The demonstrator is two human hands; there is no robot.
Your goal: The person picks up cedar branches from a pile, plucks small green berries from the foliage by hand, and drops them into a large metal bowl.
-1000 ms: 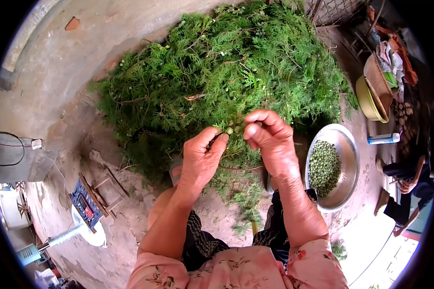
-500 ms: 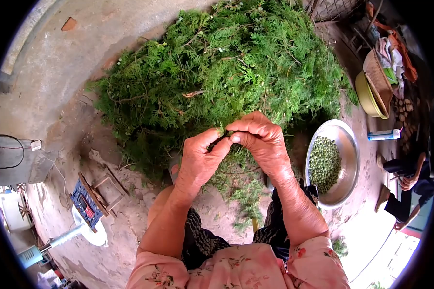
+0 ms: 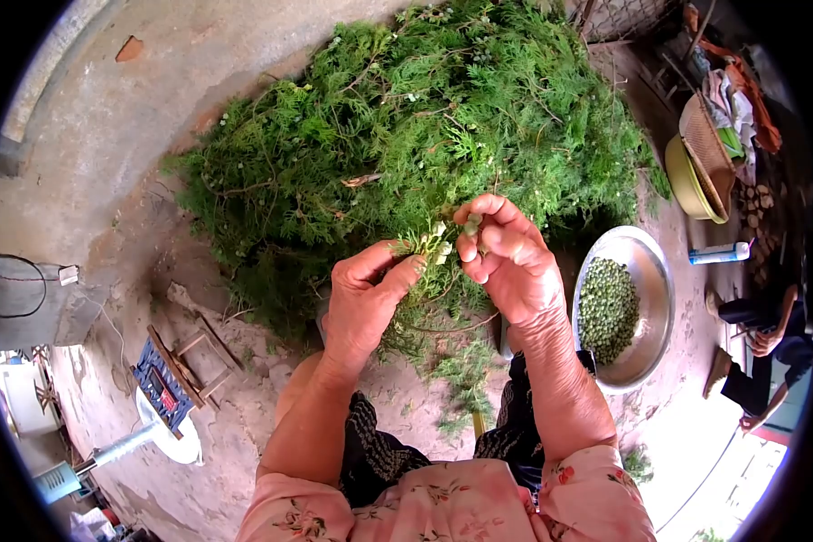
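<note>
Two hands: both are the person's own, raised over the lap in front of the greenery. The left hand [image 3: 363,303] and right hand [image 3: 512,262] sit close together but not touching.
Left fingers: thumb and forefinger are clamped on the stem of a sprig [image 3: 427,244]. Its tip bears pale green cones and points toward the right hand.
Right fingers: curled, with the tips pinching one small cone [image 3: 472,223] just above and right of the sprig's tip. Whether it is still joined to the sprig cannot be told.
Surface: bare, stained concrete ground [image 3: 126,126], dusty, with green scraps scattered near the knees.
Heap: a large heap of cut branches [image 3: 443,108] lies on the ground directly behind the hands. The sprig overlaps its near edge.
Bowl: a metal bowl [image 3: 657,271] stands on the ground just right of the right forearm and holds a mound of picked cones [image 3: 607,310].
Left side: a low wooden stool [image 3: 194,357], a white fan base [image 3: 167,434] and a grey box [image 3: 18,303] with a cable.
Right side: a yellow-green basin [image 3: 682,185] with a woven basket [image 3: 709,144] leaning in it, and a blue-and-white tube [image 3: 719,259] lying on the ground. Another person [image 3: 768,348] is seated at the edge of view.
Change: half a second earlier the two hands were pressed together at the sprig, the right fingertips against the left thumb. The right hand has since lifted up and away with the cone, and the left hand has dropped slightly to the left. The sprig's tip is now exposed. Heap, bowl and stool have not moved.
</note>
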